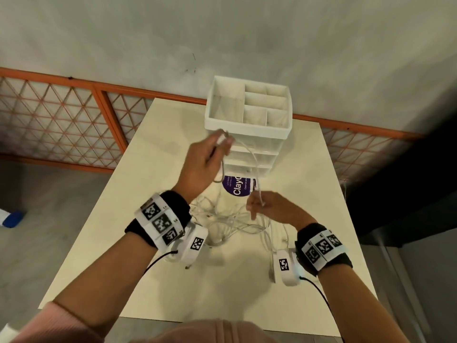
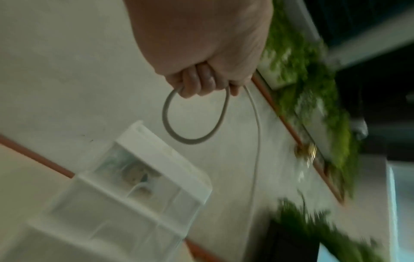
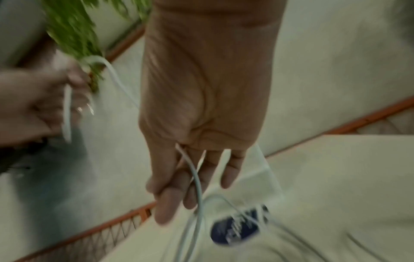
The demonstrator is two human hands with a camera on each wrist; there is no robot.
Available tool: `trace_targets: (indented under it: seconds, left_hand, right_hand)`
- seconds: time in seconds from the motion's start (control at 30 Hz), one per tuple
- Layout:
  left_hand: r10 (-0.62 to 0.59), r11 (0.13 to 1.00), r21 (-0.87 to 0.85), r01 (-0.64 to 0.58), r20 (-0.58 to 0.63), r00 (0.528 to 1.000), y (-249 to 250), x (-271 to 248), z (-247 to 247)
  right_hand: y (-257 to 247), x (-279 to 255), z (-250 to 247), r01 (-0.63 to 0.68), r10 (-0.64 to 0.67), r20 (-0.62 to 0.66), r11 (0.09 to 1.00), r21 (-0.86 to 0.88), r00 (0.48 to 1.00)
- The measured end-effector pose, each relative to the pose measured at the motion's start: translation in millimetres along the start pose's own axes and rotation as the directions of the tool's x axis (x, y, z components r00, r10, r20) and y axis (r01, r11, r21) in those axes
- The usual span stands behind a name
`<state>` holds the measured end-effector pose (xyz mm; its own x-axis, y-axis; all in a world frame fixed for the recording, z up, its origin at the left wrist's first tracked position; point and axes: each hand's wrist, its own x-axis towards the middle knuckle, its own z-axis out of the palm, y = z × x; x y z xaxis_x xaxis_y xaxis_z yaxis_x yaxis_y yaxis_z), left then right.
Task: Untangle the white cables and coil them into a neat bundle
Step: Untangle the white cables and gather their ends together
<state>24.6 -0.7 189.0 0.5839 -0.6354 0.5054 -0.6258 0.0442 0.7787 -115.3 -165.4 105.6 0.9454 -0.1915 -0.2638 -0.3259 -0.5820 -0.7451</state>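
A tangle of white cables [image 1: 230, 222] lies on the cream table [image 1: 309, 184] between my wrists. My left hand [image 1: 206, 159] is raised above the table and grips a small coiled loop of white cable [image 2: 195, 115] in its curled fingers [image 2: 197, 83]. A strand [image 1: 252, 157] runs from it down to my right hand [image 1: 264, 206]. There the strand [image 3: 197, 182] passes between thumb and forefinger, with the other fingers [image 3: 228, 170] stretched out. The picture is blurred with motion.
A white drawer organiser [image 1: 249, 112] with open top compartments stands at the table's far end. A purple round label [image 1: 237, 185] lies in front of it. An orange lattice fence [image 1: 61, 125] runs along the wall behind. A blue and white object [image 1: 11, 219] lies on the floor at left.
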Motion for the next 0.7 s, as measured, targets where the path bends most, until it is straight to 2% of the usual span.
trace_targets:
  seconds: [0.07, 0.13, 0.17, 0.23, 0.3, 0.33, 0.37, 0.4, 0.43, 0.5, 0.6, 0.7]
  left_hand:
    - [0.011, 1.000, 0.000, -0.011, -0.120, 0.993, -2.5, 10.1, -12.1]
    - [-0.008, 0.992, 0.126, 0.029, -0.164, 0.986, -17.7, 9.4, -18.7]
    - [-0.052, 0.972, 0.218, 0.090, -0.172, 0.984, -28.2, 5.1, -19.3]
    - [-0.246, 0.859, 0.418, 0.295, -0.168, 0.954, -51.1, -6.8, -20.9]
    - [-0.480, 0.703, 0.522, 0.483, -0.153, 0.864, -64.7, -20.7, -16.1]
    - [-0.509, 0.694, 0.518, 0.500, -0.138, 0.849, -66.9, -26.1, -14.6]
    - [-0.468, 0.748, 0.474, 0.464, -0.119, 0.876, -65.8, -29.4, -12.1]
    - [-0.377, 0.834, 0.401, 0.379, -0.087, 0.922, -58.1, -31.4, -7.2]
    - [-0.281, 0.905, 0.322, 0.280, -0.043, 0.959, -48.1, -31.8, -3.8]
    - [-0.159, 0.966, 0.216, 0.144, 0.051, 0.986, -34.8, -29.6, 7.7]
    - [-0.203, 0.978, -0.042, 0.206, 0.069, 0.977, -19.9, -17.6, 17.4]
    - [-0.192, 0.956, -0.202, 0.214, 0.123, 0.974, -12.7, -13.1, 18.7]
  right_hand:
    - [22.4, -2.2, 13.4, -0.049, 0.050, 0.043, 0.999, -0.022, 0.998]
    - [37.8, -5.4, 15.3, -0.075, 0.074, -0.067, 0.997, -0.014, 0.995]
    - [38.3, -7.8, 11.3, -0.079, 0.077, -0.156, 0.997, -0.007, 0.985]
    - [26.8, -11.1, -2.0, -0.019, 0.049, -0.365, 0.996, 0.085, 0.930]
    - [6.5, -18.6, -24.3, 0.074, 0.038, -0.539, 0.980, 0.185, 0.841]
    - [-5.4, -19.7, -33.5, 0.104, 0.009, -0.593, 0.982, 0.157, 0.805]
    - [-19.2, -21.2, -41.6, 0.111, -0.035, -0.610, 0.990, 0.086, 0.791]
    - [-30.9, -23.2, -47.4, 0.108, -0.080, -0.601, 0.994, 0.010, 0.795]
    - [-42.9, -21.6, -49.9, 0.107, -0.119, -0.559, 0.993, -0.054, 0.821]
    - [-64.8, -18.3, -50.2, 0.146, -0.192, -0.436, 0.980, -0.138, 0.879]
    - [-84.2, -9.4, -44.7, 0.192, -0.249, -0.280, 0.957, -0.217, 0.927]
    - [-86.1, -3.0, -39.4, 0.177, -0.227, -0.236, 0.961, -0.215, 0.945]
